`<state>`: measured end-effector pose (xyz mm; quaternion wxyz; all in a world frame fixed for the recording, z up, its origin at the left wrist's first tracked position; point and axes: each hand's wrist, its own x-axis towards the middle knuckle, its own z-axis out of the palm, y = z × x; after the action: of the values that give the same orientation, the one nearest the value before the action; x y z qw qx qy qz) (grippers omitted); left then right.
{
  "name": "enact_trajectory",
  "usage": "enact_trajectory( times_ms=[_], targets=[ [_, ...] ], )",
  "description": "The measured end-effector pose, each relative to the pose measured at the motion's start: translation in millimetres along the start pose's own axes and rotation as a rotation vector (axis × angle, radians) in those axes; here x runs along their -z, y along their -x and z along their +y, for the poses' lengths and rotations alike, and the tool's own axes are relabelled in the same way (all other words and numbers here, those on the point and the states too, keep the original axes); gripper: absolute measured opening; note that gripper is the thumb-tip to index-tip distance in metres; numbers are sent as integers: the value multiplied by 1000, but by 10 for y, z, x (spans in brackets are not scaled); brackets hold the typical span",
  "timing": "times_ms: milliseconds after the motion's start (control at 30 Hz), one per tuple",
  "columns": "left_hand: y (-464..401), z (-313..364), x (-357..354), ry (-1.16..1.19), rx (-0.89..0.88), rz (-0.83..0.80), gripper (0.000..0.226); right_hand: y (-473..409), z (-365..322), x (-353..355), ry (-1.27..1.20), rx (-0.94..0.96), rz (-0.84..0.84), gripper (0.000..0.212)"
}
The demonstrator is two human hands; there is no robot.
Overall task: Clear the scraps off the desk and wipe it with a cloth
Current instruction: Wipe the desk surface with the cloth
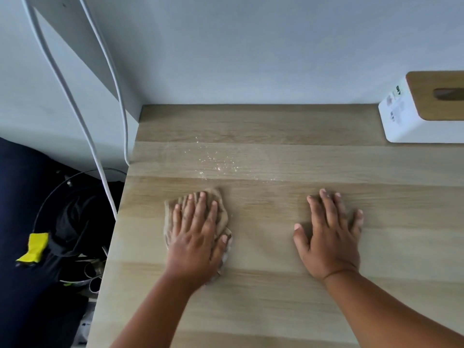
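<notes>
Crumpled beige cloth (221,204) on the near-left of the pale wooden desk (276,297), left hand (198,237) pressing it flat with straight fingers, right hand (331,237) released, palm down on bare wood, fine white crumbs (216,162) just beyond, white tissue box with wooden lid (414,116) far right.

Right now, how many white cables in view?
2. Both hang down the wall left of the desk: the outer cable runs down past the desk's left edge; the inner cable ends by the desk's back-left corner. More may be hidden below.
</notes>
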<state>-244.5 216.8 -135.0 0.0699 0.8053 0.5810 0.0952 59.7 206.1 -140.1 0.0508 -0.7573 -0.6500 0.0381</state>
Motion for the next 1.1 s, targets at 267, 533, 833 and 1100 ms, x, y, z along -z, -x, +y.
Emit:
enact_trajectory(
  times_ms=[267,533,833,1100],
  targets=[
    [-256,506,-80,-106,196,-82,83,-6,-7,-2,-7,-1,-6,73],
    [-710,706,-73,-38,106,-138,76,-1,-18,18,-5,-2,-2,72],
    [-128,319,-16,-12,-43,-19,68,-5,-27,42,-5,-6,-21,73],
    [-630,735,-178,-64,204,-81,81,-14,-25,53,-16,0,-20,73]
  ],
)
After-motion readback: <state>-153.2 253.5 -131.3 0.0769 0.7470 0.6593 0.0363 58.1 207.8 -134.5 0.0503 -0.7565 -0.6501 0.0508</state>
